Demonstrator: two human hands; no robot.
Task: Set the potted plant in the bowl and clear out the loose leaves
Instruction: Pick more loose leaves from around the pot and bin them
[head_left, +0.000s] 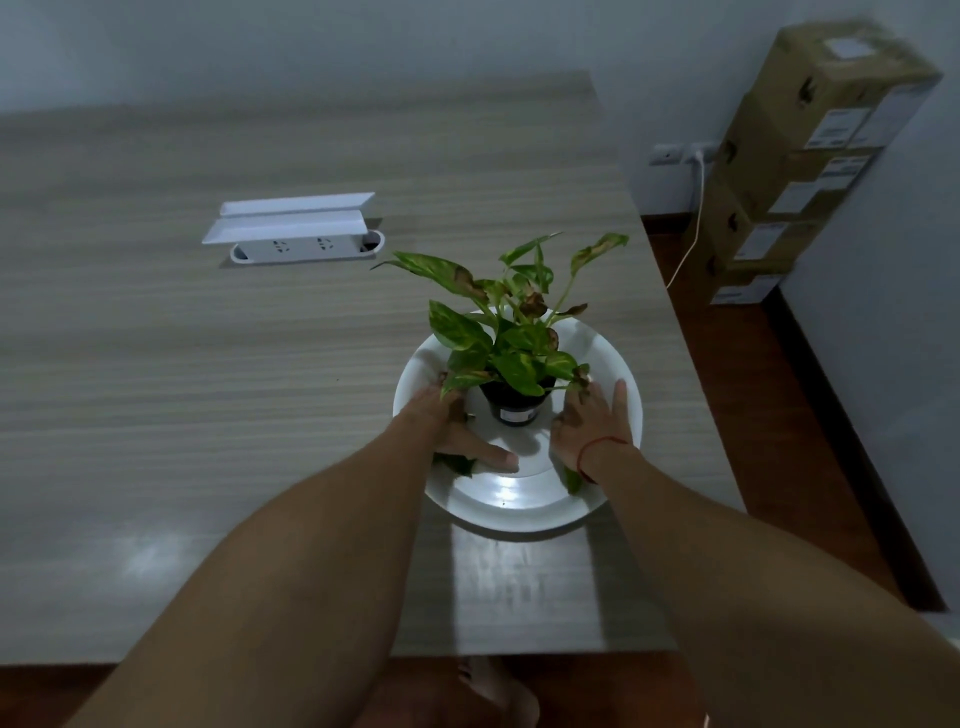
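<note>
A potted plant (515, 358) with green and browned leaves stands upright in its small black pot (514, 408) in the middle of a wide white bowl (519, 512) on the table. My left hand (457, 434) lies palm down inside the bowl just left of the pot, thumb stretched toward the centre, with a loose green leaf (457, 464) sticking out from under it. My right hand (589, 423) rests inside the bowl right of the pot, fingers apart, and another loose leaf (573, 480) shows below its wrist. Neither hand touches the pot.
The bowl sits near the right edge of a grey wood-grain table (208, 389). A white pop-up socket box (296, 228) stands open at the table's middle. Stacked cardboard boxes (795, 171) and a white cable (693, 228) are on the floor to the right.
</note>
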